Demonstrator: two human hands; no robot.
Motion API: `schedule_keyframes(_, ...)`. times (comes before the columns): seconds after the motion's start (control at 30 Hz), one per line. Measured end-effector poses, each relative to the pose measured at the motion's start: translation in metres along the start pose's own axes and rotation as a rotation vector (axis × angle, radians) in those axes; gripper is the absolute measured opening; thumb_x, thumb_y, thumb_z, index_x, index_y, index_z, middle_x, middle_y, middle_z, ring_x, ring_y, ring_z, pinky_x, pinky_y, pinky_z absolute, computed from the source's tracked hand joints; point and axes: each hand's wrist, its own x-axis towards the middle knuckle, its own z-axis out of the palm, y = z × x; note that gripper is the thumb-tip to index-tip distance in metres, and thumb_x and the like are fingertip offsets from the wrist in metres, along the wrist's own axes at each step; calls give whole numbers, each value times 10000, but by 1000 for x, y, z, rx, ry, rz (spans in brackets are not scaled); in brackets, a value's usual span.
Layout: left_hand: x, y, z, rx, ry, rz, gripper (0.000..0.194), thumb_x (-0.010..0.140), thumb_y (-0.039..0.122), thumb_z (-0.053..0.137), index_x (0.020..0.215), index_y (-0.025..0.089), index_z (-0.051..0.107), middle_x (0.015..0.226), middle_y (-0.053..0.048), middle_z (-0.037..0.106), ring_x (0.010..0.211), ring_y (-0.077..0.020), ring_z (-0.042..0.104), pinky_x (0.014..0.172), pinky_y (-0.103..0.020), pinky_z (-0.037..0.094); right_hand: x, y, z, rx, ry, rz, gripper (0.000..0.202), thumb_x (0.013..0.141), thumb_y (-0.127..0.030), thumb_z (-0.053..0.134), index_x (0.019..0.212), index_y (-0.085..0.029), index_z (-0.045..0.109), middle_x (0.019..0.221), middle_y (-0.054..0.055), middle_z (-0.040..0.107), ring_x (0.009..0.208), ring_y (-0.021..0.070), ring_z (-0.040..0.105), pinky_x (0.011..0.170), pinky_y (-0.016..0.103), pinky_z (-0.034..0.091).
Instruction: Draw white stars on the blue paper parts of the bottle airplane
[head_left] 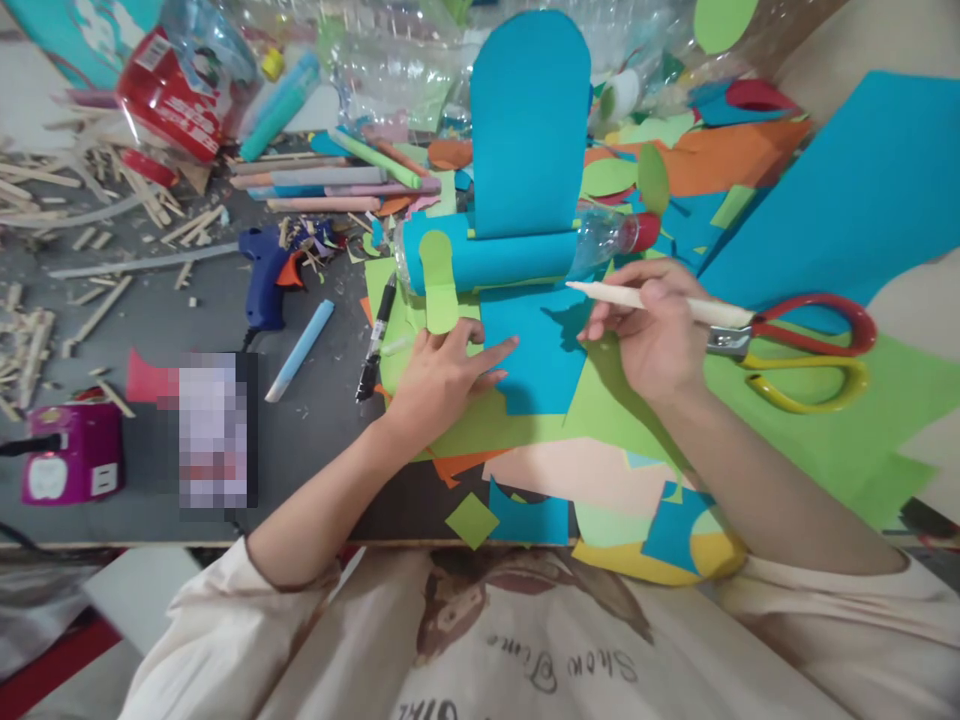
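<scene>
My right hand (664,325) grips a cream marker pen (622,295), its pale tip pointing left above the paper. On a blue sheet of paper (536,380) and the green paper around it rests my left hand (442,375), fingers apart and holding nothing. Just beyond the hands lies a clear plastic bottle (600,245) on its side, wrapped in blue paper, with a red cap at the right. A tall, round-ended blue paper piece (531,120) extends from the far side of the wrap. A green paper strip (440,285) is on the wrap's left end.
Scissors (739,340) with red and yellow handles lie beside my right hand. Leftward are a black pen (377,340), a blue marker (300,350), a blue glue gun (264,275) and a phone (217,430). Several markers (337,185), wood sticks and plastic bottles fill the back.
</scene>
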Motion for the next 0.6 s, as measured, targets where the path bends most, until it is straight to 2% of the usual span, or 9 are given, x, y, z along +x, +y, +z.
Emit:
schedule_keyframes(0.07, 1, 4, -2, 2, 6, 0, 322, 1037, 325, 431, 1284, 242, 620, 1057, -93, 620, 738, -180, 625, 647, -301, 444, 2, -2, 2, -45, -2, 12, 206, 747, -455, 750, 794, -275, 662, 574, -39, 632, 435, 128, 556, 443, 295, 504)
schedule_keyframes(0.13, 2, 9, -3, -15, 61, 45, 296, 1041, 293, 422, 1224, 201, 636, 1054, -94, 652, 790, -192, 661, 637, -293, 476, 2, -2, 5, -63, -37, 11, 234, 745, -458, 751, 794, -262, 633, 553, -53, 613, 413, 112, 531, 436, 282, 495)
schedule_keyframes(0.23, 4, 16, -5, -87, 152, 188, 228, 1021, 182, 444, 1088, 139, 658, 1058, -92, 705, 955, -217, 694, 750, -308, 557, 4, 0, 10, -56, -114, 28, 264, 734, -472, 747, 728, -242, 617, 512, -61, 598, 376, 93, 503, 379, 244, 434)
schedule_keyframes(0.3, 5, 21, -7, -119, 165, 248, 206, 1005, 137, 456, 1017, 106, 660, 1030, -90, 729, 952, -219, 709, 812, -331, 588, 5, 3, 13, -82, -149, 49, 276, 737, -470, 749, 687, -235, 615, 508, -59, 603, 371, 82, 495, 360, 223, 398)
schedule_keyframes(0.47, 4, 30, -12, -70, 132, 208, 206, 991, 92, 456, 1010, 82, 661, 1011, -97, 748, 961, -231, 730, 762, -334, 630, 5, 6, 20, -257, -208, 101, 217, 769, -407, 744, 724, -223, 638, 608, -25, 668, 493, 99, 570, 441, 226, 441)
schedule_keyframes(0.6, 2, 35, -14, -52, 126, 185, 197, 987, 91, 461, 1018, 79, 655, 1050, -106, 750, 979, -224, 734, 741, -316, 643, 5, 6, 25, -388, -310, 17, 139, 788, -339, 714, 752, -211, 674, 717, 6, 717, 628, 141, 638, 593, 278, 514)
